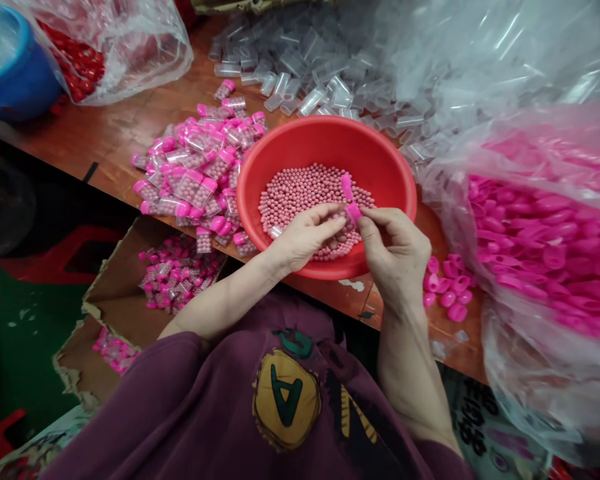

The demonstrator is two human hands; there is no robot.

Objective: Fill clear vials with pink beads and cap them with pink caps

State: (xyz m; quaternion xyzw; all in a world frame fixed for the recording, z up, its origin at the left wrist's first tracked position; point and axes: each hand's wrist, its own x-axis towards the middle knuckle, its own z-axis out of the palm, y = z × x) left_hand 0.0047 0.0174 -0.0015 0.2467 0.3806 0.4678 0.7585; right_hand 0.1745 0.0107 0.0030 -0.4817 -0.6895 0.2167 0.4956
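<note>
The left hand is curled closed around a small clear plastic tube, whose end shows beside the heel of the hand while the rest is mostly hidden by the fingers. The right hand pinches a bright pink plastic cap between thumb and forefinger, with the cap right at the left hand's fingertips. Both hands hover over a round red plastic basin, which holds a mass of small pale pink beads and stands on a worn reddish-brown wooden surface. To the left of the basin lies a heap of clear tubes filled with pink beads and closed with pink caps. Beyond it spreads a large pile of empty clear plastic tubes. To the right, a clear plastic bag holds many loose pink caps, and a few more pink caps lie on the surface beside it. Below the surface edge, an open cardboard box holds more filled tubes. At the far corner stand a blue plastic tub and a clear bag of red items.
</note>
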